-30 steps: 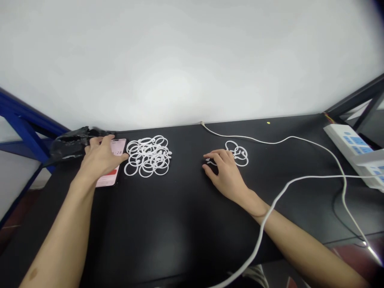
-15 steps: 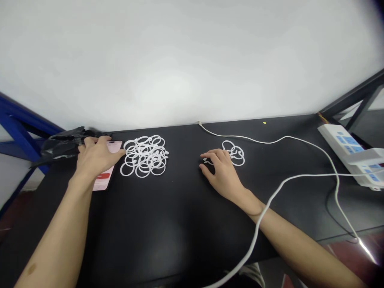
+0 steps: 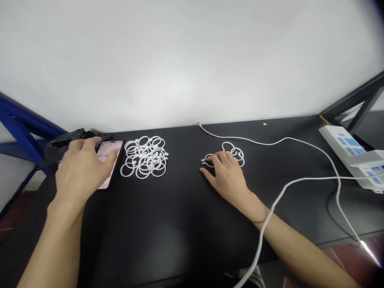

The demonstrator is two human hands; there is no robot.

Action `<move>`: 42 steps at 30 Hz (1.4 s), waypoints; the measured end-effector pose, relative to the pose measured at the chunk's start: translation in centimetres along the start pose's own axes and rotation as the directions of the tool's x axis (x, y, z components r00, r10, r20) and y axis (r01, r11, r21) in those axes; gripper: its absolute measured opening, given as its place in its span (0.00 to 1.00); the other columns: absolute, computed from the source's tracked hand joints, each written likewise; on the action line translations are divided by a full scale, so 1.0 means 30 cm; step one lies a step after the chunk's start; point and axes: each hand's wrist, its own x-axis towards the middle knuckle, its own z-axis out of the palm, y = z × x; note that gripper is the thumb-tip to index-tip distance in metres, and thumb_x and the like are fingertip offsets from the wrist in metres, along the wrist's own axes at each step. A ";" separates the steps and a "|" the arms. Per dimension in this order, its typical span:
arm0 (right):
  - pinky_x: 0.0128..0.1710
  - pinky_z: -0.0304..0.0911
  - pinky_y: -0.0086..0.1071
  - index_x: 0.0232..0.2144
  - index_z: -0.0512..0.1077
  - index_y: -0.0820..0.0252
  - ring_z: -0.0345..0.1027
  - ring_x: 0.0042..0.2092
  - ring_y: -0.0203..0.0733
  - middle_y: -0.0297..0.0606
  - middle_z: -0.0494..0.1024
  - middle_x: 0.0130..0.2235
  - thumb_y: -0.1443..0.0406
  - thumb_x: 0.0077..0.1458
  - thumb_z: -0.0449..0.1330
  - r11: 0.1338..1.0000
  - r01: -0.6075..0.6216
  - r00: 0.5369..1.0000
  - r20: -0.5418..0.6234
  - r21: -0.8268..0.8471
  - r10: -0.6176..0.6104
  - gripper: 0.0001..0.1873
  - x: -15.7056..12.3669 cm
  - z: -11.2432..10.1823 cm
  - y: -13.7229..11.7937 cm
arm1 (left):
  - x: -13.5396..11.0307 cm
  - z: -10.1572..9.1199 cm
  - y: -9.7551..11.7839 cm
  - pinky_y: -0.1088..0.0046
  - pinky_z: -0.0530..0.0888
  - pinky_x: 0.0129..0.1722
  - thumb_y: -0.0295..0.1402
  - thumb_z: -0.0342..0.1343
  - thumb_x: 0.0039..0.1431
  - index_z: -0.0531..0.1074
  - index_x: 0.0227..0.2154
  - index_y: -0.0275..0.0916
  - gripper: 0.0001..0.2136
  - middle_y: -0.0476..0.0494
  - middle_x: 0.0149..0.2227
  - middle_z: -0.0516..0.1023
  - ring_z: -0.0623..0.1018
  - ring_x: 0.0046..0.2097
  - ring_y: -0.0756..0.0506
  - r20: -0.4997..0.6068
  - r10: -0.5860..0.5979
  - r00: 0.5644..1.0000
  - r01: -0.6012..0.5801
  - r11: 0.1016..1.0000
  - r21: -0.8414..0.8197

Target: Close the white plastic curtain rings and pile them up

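Note:
My left hand (image 3: 82, 170) hovers over the left edge of a smartphone (image 3: 111, 154) with a pink screen, its thumb and fingers apart with nothing in them. Right of the phone lies a heap of thin white plastic rings (image 3: 145, 157), each with a small tab. Farther right, my right hand (image 3: 226, 172) rests at a smaller group of the same rings (image 3: 238, 153), fingers spread. One white ring (image 3: 207, 160) lies by its fingertips, partly covered by them; I see no grip on it.
A white power strip (image 3: 354, 156) with blue sockets sits at the right. A white cable (image 3: 277, 200) arches over my right forearm, and a thinner white cord (image 3: 255, 141) runs along the back. A black plastic bag (image 3: 72, 138) lies behind my left hand on the black table (image 3: 144, 224).
My left hand has drawn back left and toward me, uncovering more of the phone screen, which now shows a timer. My right hand's fingers have shifted slightly, baring the ring beside them.

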 end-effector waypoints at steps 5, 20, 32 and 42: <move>0.41 0.63 0.43 0.36 0.72 0.59 0.65 0.39 0.49 0.45 0.74 0.38 0.65 0.63 0.55 0.997 0.065 0.997 0.049 0.040 -0.066 0.06 -0.004 0.009 -0.003 | -0.166 0.014 0.145 0.60 0.72 0.52 0.40 0.49 0.65 0.71 0.48 0.43 0.13 0.44 0.45 0.77 0.76 0.49 0.40 -0.242 0.430 0.870 -0.488 0.822 -0.293; 0.38 0.69 0.32 0.34 0.67 0.58 0.73 0.36 0.37 0.36 0.76 0.34 0.59 0.63 0.56 0.383 -0.226 0.963 0.265 0.896 -0.051 0.09 -0.021 -0.038 -0.075 | -0.326 0.213 0.339 0.62 0.77 0.45 0.31 0.51 0.66 0.66 0.54 0.43 0.14 0.43 0.46 0.77 0.77 0.46 0.43 -0.235 0.530 0.815 -0.531 0.520 -0.668; 0.31 0.66 0.29 0.37 0.72 0.58 0.69 0.30 0.35 0.33 0.75 0.30 0.65 0.59 0.57 0.637 -0.159 0.986 0.150 0.754 0.069 0.04 -0.014 -0.020 -0.079 | -0.298 0.185 0.307 0.71 0.74 0.35 0.32 0.57 0.64 0.76 0.38 0.41 0.03 0.49 0.32 0.81 0.75 0.32 0.49 -0.385 0.522 0.761 -0.624 0.428 -0.653; 0.42 0.72 0.34 0.46 0.72 0.57 0.76 0.39 0.38 0.38 0.79 0.39 0.67 0.59 0.58 0.573 -0.054 0.993 0.105 0.818 -0.055 0.12 -0.019 -0.042 -0.074 | -0.310 0.209 0.311 0.68 0.69 0.34 0.35 0.59 0.63 0.74 0.29 0.40 0.07 0.50 0.28 0.80 0.73 0.30 0.49 -0.411 0.672 0.616 -0.761 0.374 -0.529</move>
